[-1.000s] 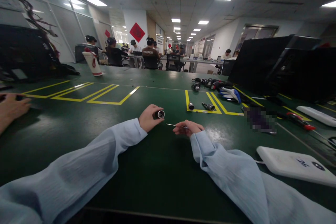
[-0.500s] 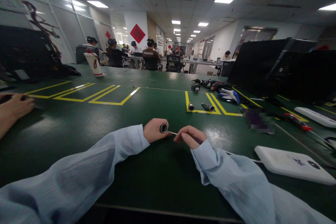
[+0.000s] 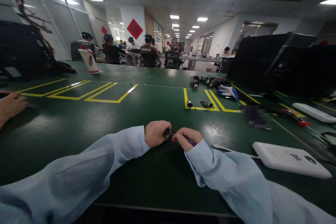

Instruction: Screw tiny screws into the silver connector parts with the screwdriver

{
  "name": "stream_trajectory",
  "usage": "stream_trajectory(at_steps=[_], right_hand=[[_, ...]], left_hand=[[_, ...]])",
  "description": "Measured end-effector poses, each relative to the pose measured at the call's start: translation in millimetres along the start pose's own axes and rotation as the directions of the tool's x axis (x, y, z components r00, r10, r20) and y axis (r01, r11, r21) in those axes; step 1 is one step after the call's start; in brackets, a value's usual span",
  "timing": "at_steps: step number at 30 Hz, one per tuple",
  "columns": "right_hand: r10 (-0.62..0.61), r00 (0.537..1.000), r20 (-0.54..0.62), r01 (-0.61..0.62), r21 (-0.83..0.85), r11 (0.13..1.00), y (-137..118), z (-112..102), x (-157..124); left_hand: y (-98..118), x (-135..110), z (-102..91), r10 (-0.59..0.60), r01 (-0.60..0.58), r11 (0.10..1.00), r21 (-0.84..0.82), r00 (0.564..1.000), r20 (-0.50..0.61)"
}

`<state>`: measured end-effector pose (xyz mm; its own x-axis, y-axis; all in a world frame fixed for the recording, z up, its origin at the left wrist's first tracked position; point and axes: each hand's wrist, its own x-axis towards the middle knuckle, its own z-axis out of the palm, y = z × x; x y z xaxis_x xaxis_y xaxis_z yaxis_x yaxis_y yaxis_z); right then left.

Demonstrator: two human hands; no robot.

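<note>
Fingers of the left hand [image 3: 156, 134] enclosed a dark, metal-rimmed cylinder [image 3: 166, 133]; the right hand [image 3: 188, 138] pinched a slim, purple-handled metal tool [image 3: 191, 142]. A loose pinch risked tool slippage.

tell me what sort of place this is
Probably an open-plan office or workshop with hands-on workstations: a green work surface marked with yellow outlines, a red-and-black-handled tool on it, and people seated beyond.

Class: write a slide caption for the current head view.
Above a green table, the left hand holds a dark round part; the right hand points a slim tool toward it.
</note>
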<state>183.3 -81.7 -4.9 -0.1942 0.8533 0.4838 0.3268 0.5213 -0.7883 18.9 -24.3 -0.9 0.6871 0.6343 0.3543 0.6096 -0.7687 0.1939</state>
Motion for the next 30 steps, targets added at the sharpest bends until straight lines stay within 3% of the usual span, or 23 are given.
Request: stream_trajectory(at_steps=[3,6,8,10,11,12,13,14,16,17,19,21,24,27,28,30], right_hand=[[0.229,0.972,0.061,-0.236,0.327,0.915,0.7,-5.3,4.2],[0.402,0.893,0.201,-0.437,0.599,0.671,2.3,-9.6,14.9],[0.548,0.776,0.312,-0.598,0.64,0.483,3.0,-10.1,25.2],[0.7,0.595,0.395,-0.755,0.574,0.318,3.4,-9.2,34.4],[0.742,0.527,0.413,-0.796,0.546,0.261,3.7,-8.7,37.0],[0.756,0.501,0.421,-0.807,0.543,0.232,4.1,-8.2,37.8],[0.74,0.527,0.419,-0.789,0.565,0.242,4.5,-8.0,36.5],[0.697,0.593,0.403,-0.746,0.601,0.287,4.9,-7.9,33.2],[0.524,0.804,0.281,-0.557,0.665,0.498,4.8,-8.0,22.8],[0.42,0.885,0.201,-0.444,0.639,0.628,4.2,-7.8,16.8],[0.241,0.968,0.071,-0.246,0.456,0.856,1.4,-6.3,6.3],[0.094,0.995,0.015,-0.095,0.196,0.976,-2.2,-3.6,-0.2],[-0.023,0.999,0.023,0.024,-0.007,1.0,-5.6,-0.7,-2.5],[0.081,0.996,0.039,-0.087,0.183,0.979,-2.2,-2.9,1.1],[0.155,0.985,0.07,-0.17,0.31,0.936,0.5,-4.7,3.1],[0.295,0.937,0.188,-0.35,0.543,0.763,7.4,-8.6,7.7]], left_hand=[[1.8,0.0,-0.5,0.012,-0.012,1.0,0.002,1.0,-0.011],[1.3,0.5,-1.9,0.011,-0.012,1.0,-0.023,0.999,-0.03],[0.0,1.0,-2.7,0.002,-0.004,0.999,-0.051,0.999,-0.041],[-1.5,1.4,-3.0,-0.012,0.008,0.996,-0.084,0.999,-0.049],[-2.1,1.5,-2.9,-0.02,0.014,0.995,-0.101,0.998,-0.054],[-2.7,1.6,-2.6,-0.024,0.017,0.993,-0.117,0.998,-0.057],[-3.2,1.5,-2.3,-0.022,0.014,0.991,-0.133,0.998,-0.06],[-3.5,1.3,-1.8,-0.019,0.01,0.989,-0.146,0.998,-0.063],[-4.1,0.8,-0.6,-0.015,0.003,0.987,-0.163,0.997,-0.074],[-4.3,0.5,-0.1,-0.018,0.005,0.987,-0.162,0.997,-0.079],[-4.7,0.2,0.8,-0.021,0.011,0.99,-0.144,0.997,-0.07],[-5.1,0.3,1.4,-0.019,0.013,0.994,-0.109,0.999,-0.047],[-5.1,0.5,1.8,-0.011,0.009,0.998,-0.066,0.999,-0.032],[-4.4,0.0,1.4,0.015,-0.017,0.997,-0.074,1.0,-0.027],[-4.1,-0.3,1.0,0.026,-0.028,0.996,-0.084,0.999,-0.024],[-3.6,-0.6,0.2,0.044,-0.047,0.993,-0.105,0.999,-0.024]])
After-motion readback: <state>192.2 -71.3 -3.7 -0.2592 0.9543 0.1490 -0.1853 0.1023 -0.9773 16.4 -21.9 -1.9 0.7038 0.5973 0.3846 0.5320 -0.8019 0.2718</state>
